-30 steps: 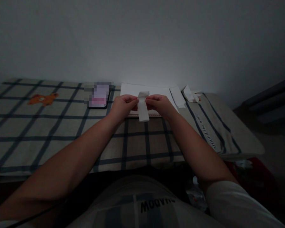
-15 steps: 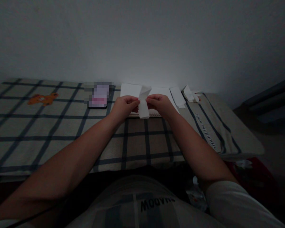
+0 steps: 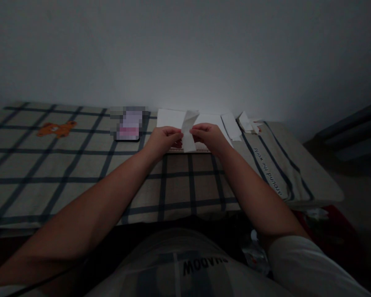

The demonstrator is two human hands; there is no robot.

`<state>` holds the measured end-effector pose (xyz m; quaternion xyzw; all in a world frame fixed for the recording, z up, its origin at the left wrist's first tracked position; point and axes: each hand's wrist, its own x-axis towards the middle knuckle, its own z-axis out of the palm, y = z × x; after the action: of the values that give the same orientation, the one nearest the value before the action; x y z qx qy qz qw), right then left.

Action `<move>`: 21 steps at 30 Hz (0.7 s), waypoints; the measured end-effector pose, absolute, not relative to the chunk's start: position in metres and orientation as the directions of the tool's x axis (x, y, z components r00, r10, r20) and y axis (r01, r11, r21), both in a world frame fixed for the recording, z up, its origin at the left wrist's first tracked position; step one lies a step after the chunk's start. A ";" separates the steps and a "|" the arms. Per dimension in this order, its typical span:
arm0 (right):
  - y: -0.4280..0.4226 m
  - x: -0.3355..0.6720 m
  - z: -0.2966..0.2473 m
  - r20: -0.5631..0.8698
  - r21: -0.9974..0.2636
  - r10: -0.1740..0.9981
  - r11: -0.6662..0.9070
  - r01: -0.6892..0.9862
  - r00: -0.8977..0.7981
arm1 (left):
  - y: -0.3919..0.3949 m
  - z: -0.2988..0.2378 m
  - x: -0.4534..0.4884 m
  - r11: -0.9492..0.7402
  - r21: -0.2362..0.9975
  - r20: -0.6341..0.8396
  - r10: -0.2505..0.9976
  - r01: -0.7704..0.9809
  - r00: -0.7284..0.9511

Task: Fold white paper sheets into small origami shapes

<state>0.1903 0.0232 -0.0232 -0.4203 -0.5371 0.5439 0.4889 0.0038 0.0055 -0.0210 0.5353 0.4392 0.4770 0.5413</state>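
Both of my hands pinch a narrow white paper strip that I hold upright above the checked tablecloth. My left hand grips its left edge with the fingers closed. My right hand grips its right edge, fingers closed too. The strip's upper part is folded and tilts to the right. Behind it a white sheet of paper lies flat near the wall.
A phone with a blurred screen lies left of the sheet. Several cut paper pieces sit at the back right. An orange bear print marks the cloth at the left. The table's right edge drops off to the floor.
The strip's top fold has opened upward and leaned right, and the strip sits a little higher in my fingers. My hands stay in nearly the same place.
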 end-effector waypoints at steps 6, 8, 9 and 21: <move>0.021 0.189 -0.022 0.013 -0.997 0.972 -0.005 -0.075 -0.236 | 0.005 -0.019 0.003 -0.081 0.997 0.083 0.993 -0.018 0.083; 0.021 0.189 -0.021 0.025 -0.998 0.973 0.009 -0.069 -0.228 | 0.005 -0.019 0.003 -0.089 0.995 0.092 0.992 -0.035 0.083; 0.021 0.190 -0.021 0.039 -0.997 0.976 0.024 -0.070 -0.216 | 0.005 -0.019 0.004 -0.091 0.995 0.096 0.991 -0.051 0.092; 0.023 0.189 -0.024 0.029 -0.995 0.980 0.010 -0.095 -0.197 | 0.009 -0.022 0.003 -0.097 0.995 0.098 0.992 -0.027 0.075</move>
<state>0.1893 0.0231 -0.0239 -0.4188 -0.5282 0.5654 0.4754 0.0030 0.0086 -0.0219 0.5367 0.4497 0.5101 0.4995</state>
